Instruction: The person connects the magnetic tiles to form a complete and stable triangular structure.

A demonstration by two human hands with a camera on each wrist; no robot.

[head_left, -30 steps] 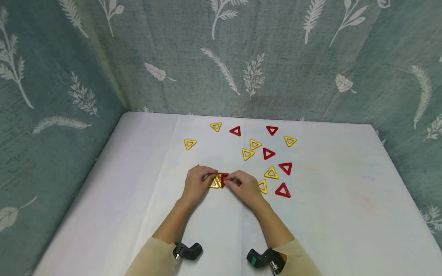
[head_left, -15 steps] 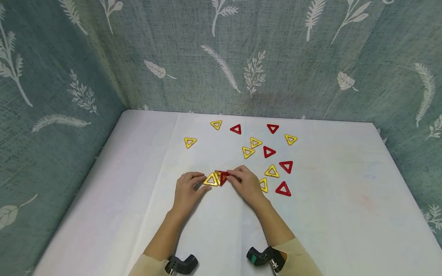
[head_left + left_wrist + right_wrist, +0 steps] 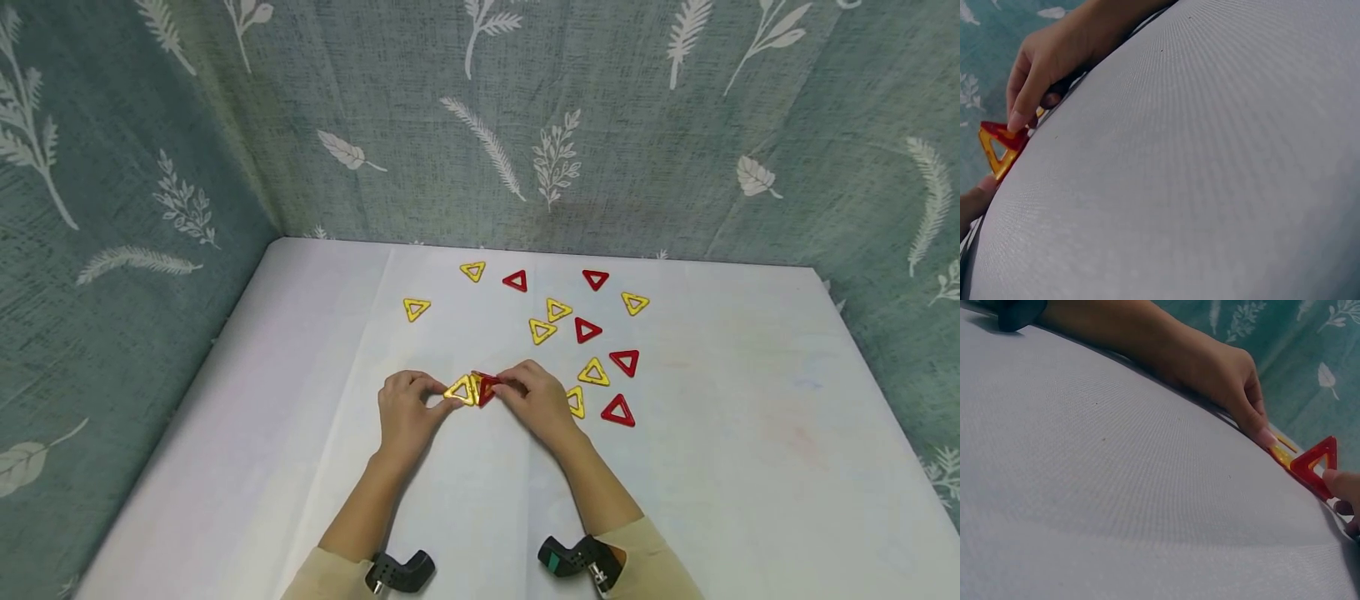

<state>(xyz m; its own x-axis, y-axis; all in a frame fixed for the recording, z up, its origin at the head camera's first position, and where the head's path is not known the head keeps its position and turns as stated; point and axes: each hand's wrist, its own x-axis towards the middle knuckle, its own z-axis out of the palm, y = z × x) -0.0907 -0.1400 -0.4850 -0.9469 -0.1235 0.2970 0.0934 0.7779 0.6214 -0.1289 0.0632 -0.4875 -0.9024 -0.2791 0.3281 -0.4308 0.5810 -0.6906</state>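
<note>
In the head view, a small cluster of see-through triangle tiles stands mid-table between the two hands. Thumb and fingers of my left hand [image 3: 408, 410] pinch the outer corner of a yellow triangle tile [image 3: 459, 401], which lies flat. On the other side, my right hand [image 3: 536, 406] pinches a red triangle tile [image 3: 482, 394], tilted up from the table. Another yellow tile shows partly behind the red one, its lower part hidden. The right wrist view shows the red tile [image 3: 1302, 466] raised beside the flat yellow tile [image 3: 1281, 455].
Loose yellow and red triangle tiles lie behind and to the right, among them a yellow tile [image 3: 576, 412] beside the right hand and a red tile [image 3: 619, 421]. One yellow tile [image 3: 417, 302] lies at the back left. A leaf-patterned curtain [image 3: 600, 200] borders the white table [image 3: 712, 467].
My left hand has drawn back leftward from the tiles' meeting edge, opened, then closed on the yellow tile's outer corner. The right hand keeps its hold on the red tile, which is now tilted.
</note>
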